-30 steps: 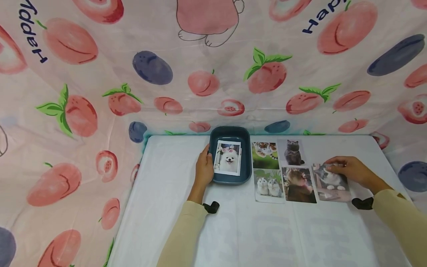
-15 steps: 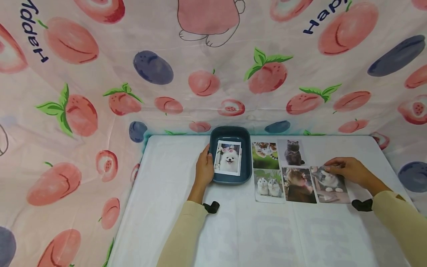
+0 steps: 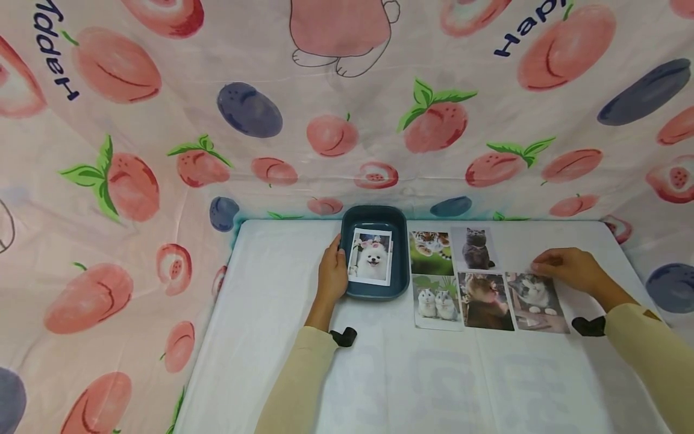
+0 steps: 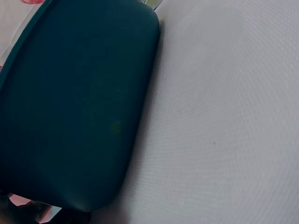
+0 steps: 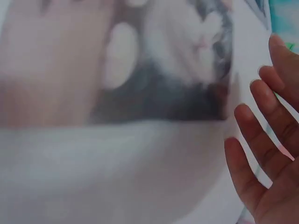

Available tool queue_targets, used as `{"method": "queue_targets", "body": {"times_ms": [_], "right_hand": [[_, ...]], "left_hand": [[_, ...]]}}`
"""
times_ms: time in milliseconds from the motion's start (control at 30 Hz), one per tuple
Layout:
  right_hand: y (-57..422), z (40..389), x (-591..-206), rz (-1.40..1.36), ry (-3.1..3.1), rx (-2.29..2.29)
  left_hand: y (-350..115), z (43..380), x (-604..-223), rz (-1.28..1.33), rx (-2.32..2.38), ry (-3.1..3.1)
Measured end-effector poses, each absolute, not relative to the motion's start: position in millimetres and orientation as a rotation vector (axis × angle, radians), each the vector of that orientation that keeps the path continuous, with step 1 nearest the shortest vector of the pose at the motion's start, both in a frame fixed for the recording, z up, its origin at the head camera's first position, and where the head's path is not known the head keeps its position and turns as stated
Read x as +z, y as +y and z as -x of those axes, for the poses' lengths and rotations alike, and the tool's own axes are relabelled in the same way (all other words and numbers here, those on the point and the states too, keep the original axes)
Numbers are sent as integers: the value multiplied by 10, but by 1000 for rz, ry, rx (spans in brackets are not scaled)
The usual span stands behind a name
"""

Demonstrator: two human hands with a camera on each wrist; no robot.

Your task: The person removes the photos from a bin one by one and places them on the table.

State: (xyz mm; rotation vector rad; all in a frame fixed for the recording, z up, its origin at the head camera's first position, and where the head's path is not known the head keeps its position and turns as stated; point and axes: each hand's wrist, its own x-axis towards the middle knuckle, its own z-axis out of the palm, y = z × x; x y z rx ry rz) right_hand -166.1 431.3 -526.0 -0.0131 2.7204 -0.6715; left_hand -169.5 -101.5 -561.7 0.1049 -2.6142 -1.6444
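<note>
Okay, five cards [image 3: 487, 301] lie right of the tray [image 3: 375, 293], the gray-and-white cat card [image 3: 537, 304] farthest out. Your right hand [image 3: 572, 270] is beside that one, fingers loose and apart. Looks like the dog card [image 3: 372, 259] inside is what's left. Can't tell if your left hand [image 3: 332, 271] is clamping the side.

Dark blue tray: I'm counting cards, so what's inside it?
The dark blue tray holds a white-bordered card picturing a white dog. Most of what's beneath that is covered, so I cannot count any further cards there.
</note>
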Motion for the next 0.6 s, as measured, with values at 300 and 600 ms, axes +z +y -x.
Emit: {"method": "queue_targets", "body": {"times_ms": [300, 600], "right_hand": [[3554, 2025, -4892, 145, 2714, -824], [2561, 2431, -4673, 324, 2500, -1122]], "left_hand": [[-1031, 1676, -5612, -108, -1661, -2615], [-1032, 1691, -5617, -96, -1662, -2604]]}}
